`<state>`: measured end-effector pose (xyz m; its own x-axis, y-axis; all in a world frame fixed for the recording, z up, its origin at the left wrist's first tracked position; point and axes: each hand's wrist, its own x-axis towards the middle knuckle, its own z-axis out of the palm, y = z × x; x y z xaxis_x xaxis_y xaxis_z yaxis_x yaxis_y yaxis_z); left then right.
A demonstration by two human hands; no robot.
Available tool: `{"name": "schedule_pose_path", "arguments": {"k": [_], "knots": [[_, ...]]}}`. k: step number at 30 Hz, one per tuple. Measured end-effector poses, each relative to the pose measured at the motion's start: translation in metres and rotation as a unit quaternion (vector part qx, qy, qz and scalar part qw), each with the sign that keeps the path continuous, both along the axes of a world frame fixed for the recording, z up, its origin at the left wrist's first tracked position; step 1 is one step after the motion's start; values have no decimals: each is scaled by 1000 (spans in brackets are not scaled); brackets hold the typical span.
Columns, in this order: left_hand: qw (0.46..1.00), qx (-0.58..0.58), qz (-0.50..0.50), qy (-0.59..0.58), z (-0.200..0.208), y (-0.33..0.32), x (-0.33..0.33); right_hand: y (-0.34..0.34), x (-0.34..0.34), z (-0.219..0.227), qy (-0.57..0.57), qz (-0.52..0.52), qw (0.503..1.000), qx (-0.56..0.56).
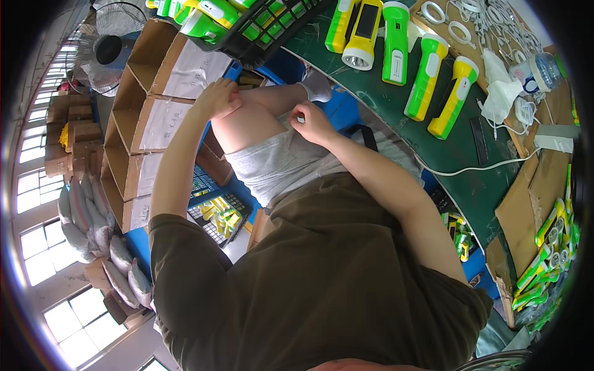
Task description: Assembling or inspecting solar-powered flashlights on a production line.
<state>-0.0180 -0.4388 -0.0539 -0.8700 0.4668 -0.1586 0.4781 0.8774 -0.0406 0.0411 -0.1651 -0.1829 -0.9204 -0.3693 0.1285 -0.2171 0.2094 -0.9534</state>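
Observation:
My left hand (218, 99) rests on my bent knee beside the cardboard compartments, its fingers lying over the knee with no object visible in them. Over my lap, my right hand (311, 123) is curled closed. A small dark and pale spot shows between its fingers, too small to name. Several green and yellow flashlights lie in a row on the green table (371, 93), apart from both hands. Closest to the right hand is a white-headed flashlight (395, 52); a yellow flashlight (364, 28) beside it has a dark panel. A black basket (247, 46) of flashlights stands at the table's far left corner.
Cardboard compartments (139, 123) with paper sheets rise at left. White cables (495, 25), a plastic bottle (541, 73) and a dark strip (478, 141) lie at right. More flashlights fill a lower basket (216, 216) and a pile (547, 260). A fan (108, 49) stands far left.

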Motion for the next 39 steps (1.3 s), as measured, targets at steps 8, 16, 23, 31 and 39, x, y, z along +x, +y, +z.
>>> {"name": "schedule_pose_path", "arguments": {"k": [8,16,23,31,39], "knots": [[986,-112,58,-113,21,19,-4,1,0,-3,-20,-24,999,-8],[998,-34,25,-55,8,6,-4,3,-3,-5,-28,-15,1000,2],[998,-13,30,-51,-5,-4,2,1,-3,-2,-38,-14,999,12],[982,-123,55,-131,16,18,-5,1,-3,-3,-46,-14,999,5],[981,-130,82,-122,20,23,-9,5,-6,-4,-62,-14,998,10]]}}
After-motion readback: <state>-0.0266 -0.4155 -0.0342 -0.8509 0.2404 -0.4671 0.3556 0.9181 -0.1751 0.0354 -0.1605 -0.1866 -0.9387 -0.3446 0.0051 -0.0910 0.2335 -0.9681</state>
